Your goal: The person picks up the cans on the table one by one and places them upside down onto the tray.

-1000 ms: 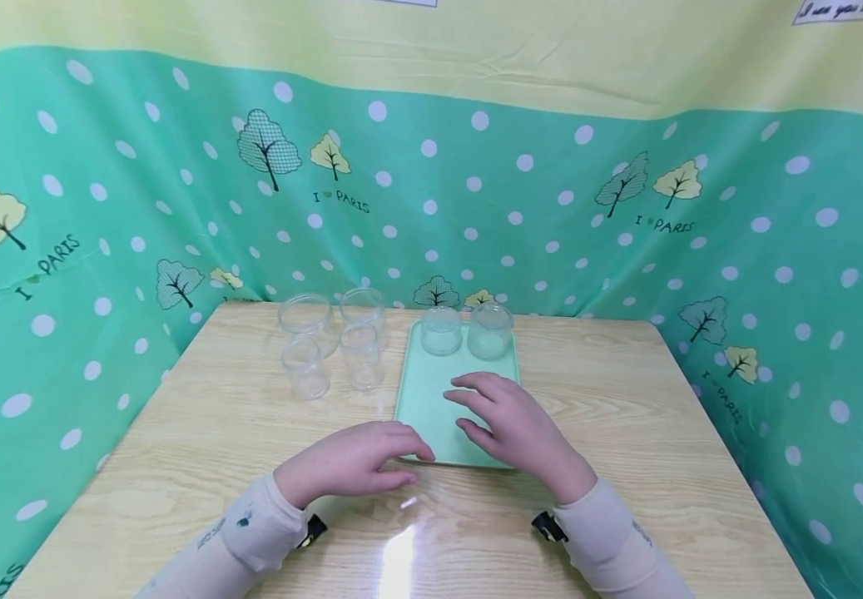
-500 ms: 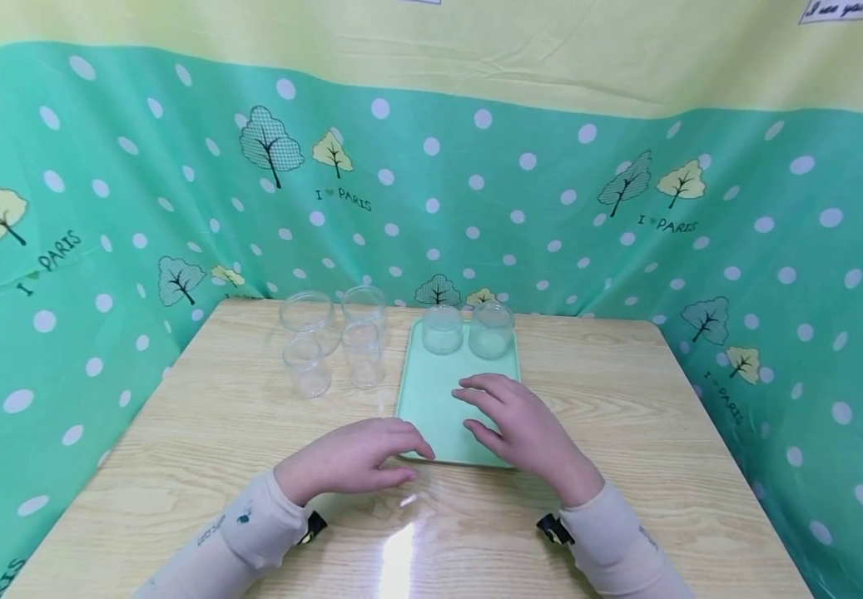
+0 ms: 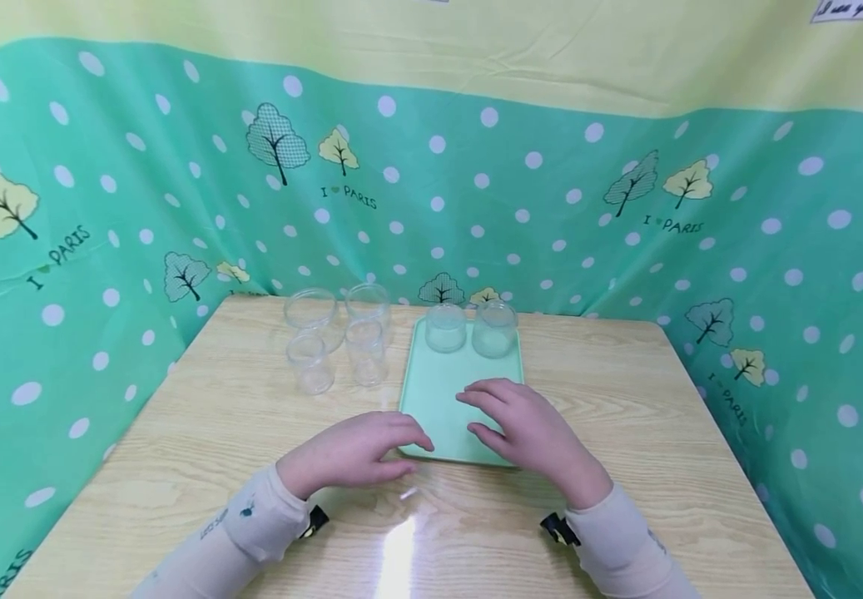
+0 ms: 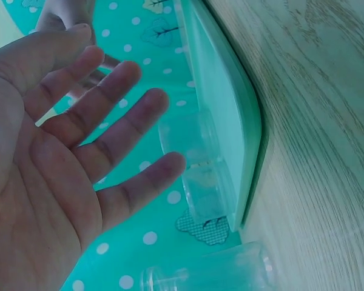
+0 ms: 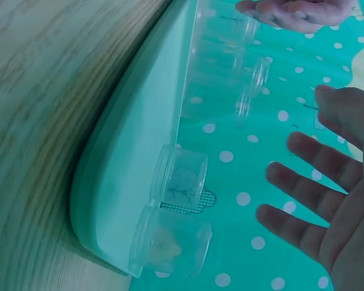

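Note:
My left hand [image 3: 359, 451] hovers by the near left corner of a light green tray [image 3: 438, 420], fingers spread and nothing held. Over the tray's near right part is my right hand [image 3: 532, 428], its fingers loosely bent and holding nothing. Two short clear containers, a left one [image 3: 445, 329] and a slightly larger right one [image 3: 494, 331], sit side by side at the tray's far end. The right wrist view shows both containers [image 5: 185, 176] beyond the fingers [image 5: 297, 233], apart from them. In the left wrist view the open palm [image 4: 48, 182] faces the camera.
Left of the tray, several clear cups stand on the wooden table [image 3: 611, 433]: a wide one [image 3: 311, 309], a tall one [image 3: 368, 304], a small one [image 3: 311, 363] and a narrow one [image 3: 367, 353]. A green dotted curtain [image 3: 476, 191] encloses the back and sides.
My right hand has shifted slightly to the right and toward me. The left hand has barely moved, and the cups, containers and tray stay put while the head view drifts a little.

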The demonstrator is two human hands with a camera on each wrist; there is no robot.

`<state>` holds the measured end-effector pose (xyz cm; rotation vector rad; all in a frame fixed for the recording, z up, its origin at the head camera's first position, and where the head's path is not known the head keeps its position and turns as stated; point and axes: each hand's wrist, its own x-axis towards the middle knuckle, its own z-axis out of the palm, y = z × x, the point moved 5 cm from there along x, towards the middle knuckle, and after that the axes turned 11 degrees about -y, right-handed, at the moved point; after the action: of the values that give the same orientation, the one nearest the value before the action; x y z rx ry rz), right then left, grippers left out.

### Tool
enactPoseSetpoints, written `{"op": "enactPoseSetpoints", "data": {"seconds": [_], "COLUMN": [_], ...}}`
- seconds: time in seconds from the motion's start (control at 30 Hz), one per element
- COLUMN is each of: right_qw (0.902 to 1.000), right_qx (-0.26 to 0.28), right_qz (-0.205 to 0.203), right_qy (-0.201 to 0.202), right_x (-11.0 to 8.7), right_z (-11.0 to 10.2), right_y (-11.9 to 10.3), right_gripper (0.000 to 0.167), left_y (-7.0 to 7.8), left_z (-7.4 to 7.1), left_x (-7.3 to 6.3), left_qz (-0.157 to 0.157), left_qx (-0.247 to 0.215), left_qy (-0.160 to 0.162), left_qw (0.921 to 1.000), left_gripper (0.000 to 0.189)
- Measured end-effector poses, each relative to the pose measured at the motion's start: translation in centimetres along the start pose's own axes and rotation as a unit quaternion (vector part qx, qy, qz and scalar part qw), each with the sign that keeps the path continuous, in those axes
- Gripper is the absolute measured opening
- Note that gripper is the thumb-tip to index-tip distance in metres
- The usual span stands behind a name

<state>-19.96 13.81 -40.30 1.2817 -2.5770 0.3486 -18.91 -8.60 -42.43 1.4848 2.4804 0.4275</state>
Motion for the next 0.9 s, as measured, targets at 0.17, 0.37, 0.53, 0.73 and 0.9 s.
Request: {"op": "enactPoseSetpoints", "data": {"seconds": [0.17, 0.37, 0.53, 0.73, 0.9], "right_qw": [0.9998, 0.9982, 0.9940, 0.9922, 0.9911], "right_qx": [0.003, 0.011, 0.018, 0.019, 0.020], "right_qz": [0.010, 0.026, 0.050, 0.056, 0.063], "right_qy": [-0.017, -0.053, -0.096, -0.110, -0.116], "right_x": [-0.1, 0.0, 0.0, 0.0, -0.1], "right_z": [0.1, 0.5, 1.0, 1.2, 1.0], "right_y": [0.1, 0.2, 0.3, 0.2, 0.2], "right_gripper": [0.040, 0.038, 0.035, 0.034, 0.033], "left_y": [-0.2, -0.4, -0.5, -0.7, -0.7], "left_z": [-0.1, -0.1, 0.1, 1.2, 1.5], "left_x": [0.1, 0.0, 0.1, 0.0, 0.2], "left_qz": [-0.010, -0.037, -0.065, -0.085, -0.082], "left_qx": [-0.006, 0.000, -0.012, -0.033, -0.015], "left_qy": [0.006, 0.018, 0.027, 0.033, 0.038], "left_qw": [0.9999, 0.9992, 0.9974, 0.9953, 0.9958], "left_gripper": [0.027, 0.027, 0.029, 0.030, 0.030]}}
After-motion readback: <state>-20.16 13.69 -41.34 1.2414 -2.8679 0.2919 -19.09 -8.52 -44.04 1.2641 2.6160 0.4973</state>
